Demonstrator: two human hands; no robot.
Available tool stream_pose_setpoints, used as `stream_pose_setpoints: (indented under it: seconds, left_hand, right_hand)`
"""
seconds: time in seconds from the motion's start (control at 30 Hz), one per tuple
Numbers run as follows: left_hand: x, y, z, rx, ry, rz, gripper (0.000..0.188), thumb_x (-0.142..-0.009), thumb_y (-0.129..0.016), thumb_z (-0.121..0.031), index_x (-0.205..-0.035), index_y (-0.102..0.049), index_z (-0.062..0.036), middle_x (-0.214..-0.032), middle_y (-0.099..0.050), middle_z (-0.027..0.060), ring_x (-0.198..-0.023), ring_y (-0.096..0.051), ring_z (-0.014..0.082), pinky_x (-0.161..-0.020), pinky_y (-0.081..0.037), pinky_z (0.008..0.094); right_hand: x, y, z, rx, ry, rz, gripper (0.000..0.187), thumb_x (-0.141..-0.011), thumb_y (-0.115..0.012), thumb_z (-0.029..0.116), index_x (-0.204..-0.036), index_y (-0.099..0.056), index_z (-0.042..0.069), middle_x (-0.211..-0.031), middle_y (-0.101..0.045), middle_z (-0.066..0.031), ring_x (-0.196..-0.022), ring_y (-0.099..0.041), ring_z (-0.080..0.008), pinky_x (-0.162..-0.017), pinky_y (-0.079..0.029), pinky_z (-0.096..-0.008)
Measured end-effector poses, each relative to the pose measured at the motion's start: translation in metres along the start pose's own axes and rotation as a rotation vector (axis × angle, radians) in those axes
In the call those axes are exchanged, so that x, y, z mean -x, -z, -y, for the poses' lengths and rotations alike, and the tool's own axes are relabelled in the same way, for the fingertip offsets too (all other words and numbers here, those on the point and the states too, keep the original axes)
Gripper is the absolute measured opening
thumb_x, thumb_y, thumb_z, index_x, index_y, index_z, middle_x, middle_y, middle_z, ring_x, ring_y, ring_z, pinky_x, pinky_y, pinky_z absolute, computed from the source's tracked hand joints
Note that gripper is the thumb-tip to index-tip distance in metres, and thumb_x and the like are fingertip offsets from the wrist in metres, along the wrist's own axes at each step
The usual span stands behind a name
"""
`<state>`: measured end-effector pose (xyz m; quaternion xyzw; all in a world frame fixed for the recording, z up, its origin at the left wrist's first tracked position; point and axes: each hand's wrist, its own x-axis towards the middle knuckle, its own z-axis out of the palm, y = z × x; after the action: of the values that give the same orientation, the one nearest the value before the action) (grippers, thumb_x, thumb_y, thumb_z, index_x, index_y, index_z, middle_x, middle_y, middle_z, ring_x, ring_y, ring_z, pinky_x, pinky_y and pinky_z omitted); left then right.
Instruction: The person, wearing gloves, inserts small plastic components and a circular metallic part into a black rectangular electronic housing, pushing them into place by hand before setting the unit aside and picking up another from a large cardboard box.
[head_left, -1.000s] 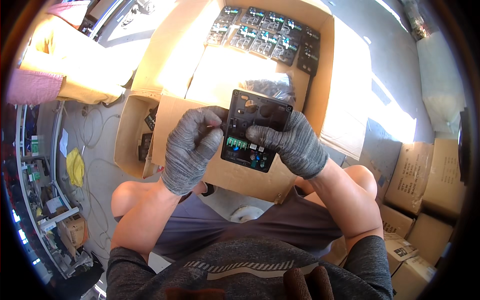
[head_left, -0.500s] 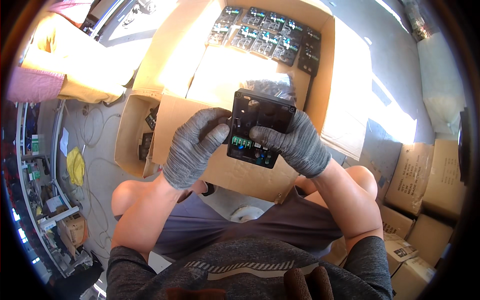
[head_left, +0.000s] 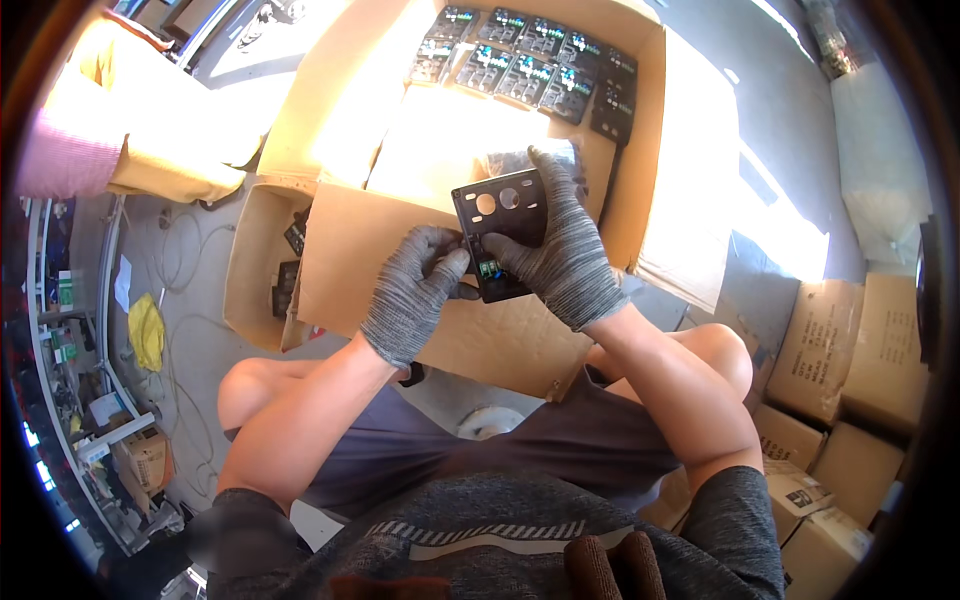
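Note:
A black plastic housing (head_left: 498, 222) with round and slotted openings at its far end is held over the front flap of a large carton. Green terminal blocks (head_left: 489, 269) show inside its near end. My right hand (head_left: 572, 262), in a grey knit glove, grips it from the right, thumb across the inside and fingers along the far right side. At the left edge, my left hand (head_left: 412, 295), gloved alike, is closed with thumb and fingertips against the housing; whether a small part is between them is hidden.
The large open carton (head_left: 640, 150) holds rows of similar black units (head_left: 525, 78) and a clear bag (head_left: 500, 160) of dark parts. A smaller carton (head_left: 250, 262) stands left. Boxes (head_left: 815, 350) are stacked right, shelving (head_left: 55, 300) far left. A person's yellow-clad leg (head_left: 180, 170) is upper left.
The housing has turned and tilted, so its openings now show lit carton behind. My right hand has moved up its right side; my left has shifted right and slightly down.

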<state>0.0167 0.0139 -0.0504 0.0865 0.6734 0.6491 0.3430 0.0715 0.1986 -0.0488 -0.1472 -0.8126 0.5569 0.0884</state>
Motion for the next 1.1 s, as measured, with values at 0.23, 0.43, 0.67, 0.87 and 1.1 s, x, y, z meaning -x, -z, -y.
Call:
stream_pose_setpoints:
  seconds: [0.23,0.43,0.67,0.87,1.1]
  left_hand:
    - [-0.001,-0.002,0.008,-0.082,-0.039,-0.040,0.015,-0.101,-0.055,-0.007,-0.111,-0.060,0.0031,-0.099,-0.064,0.0082,-0.089,-0.062,0.0121,-0.078,-0.055,0.0269]
    - [-0.002,-0.002,0.016,-0.055,-0.043,-0.036,0.013,-0.099,-0.057,-0.002,-0.110,-0.059,0.0040,-0.099,-0.065,0.0087,-0.089,-0.063,0.0128,-0.079,-0.057,0.0271]
    - [-0.001,0.002,0.019,-0.246,-0.162,-0.019,0.018,-0.099,-0.058,-0.004,-0.114,-0.056,0.0041,-0.104,-0.067,0.0135,-0.095,-0.068,0.0189,-0.084,-0.057,0.0308]
    - [-0.001,0.000,0.016,-0.446,-0.405,-0.019,0.015,-0.099,-0.056,-0.002,-0.114,-0.055,0.0005,-0.097,-0.062,0.0094,-0.084,-0.063,0.0139,-0.075,-0.053,0.0291]
    - [0.004,0.005,-0.002,-0.295,-0.222,0.085,0.017,-0.098,-0.058,-0.003,-0.114,-0.050,-0.0016,-0.091,-0.057,0.0063,-0.076,-0.057,0.0109,-0.072,-0.051,0.0277]
  right_hand:
    - [-0.007,0.004,0.000,0.074,-0.004,0.088,0.099,-0.074,-0.088,0.017,-0.152,-0.028,0.009,-0.127,-0.061,-0.0194,-0.116,-0.062,-0.0282,-0.100,-0.053,-0.0384]
    - [-0.006,0.006,0.004,0.086,-0.033,0.109,0.101,-0.072,-0.090,0.021,-0.152,-0.029,0.013,-0.128,-0.061,-0.0198,-0.117,-0.062,-0.0297,-0.101,-0.052,-0.0396]
    - [-0.008,0.007,0.006,0.108,-0.019,0.102,0.106,-0.069,-0.091,0.018,-0.154,-0.027,0.014,-0.128,-0.061,-0.0191,-0.118,-0.061,-0.0294,-0.103,-0.051,-0.0392]
    - [-0.011,0.007,-0.005,0.055,-0.087,0.121,0.107,-0.068,-0.092,0.016,-0.153,-0.027,0.012,-0.129,-0.060,-0.0160,-0.117,-0.061,-0.0242,-0.100,-0.053,-0.0372]
    - [-0.011,0.017,0.009,-0.246,-0.241,0.196,0.095,-0.070,-0.092,0.018,-0.145,-0.035,0.008,-0.125,-0.060,-0.0116,-0.112,-0.061,-0.0190,-0.096,-0.055,-0.0335]
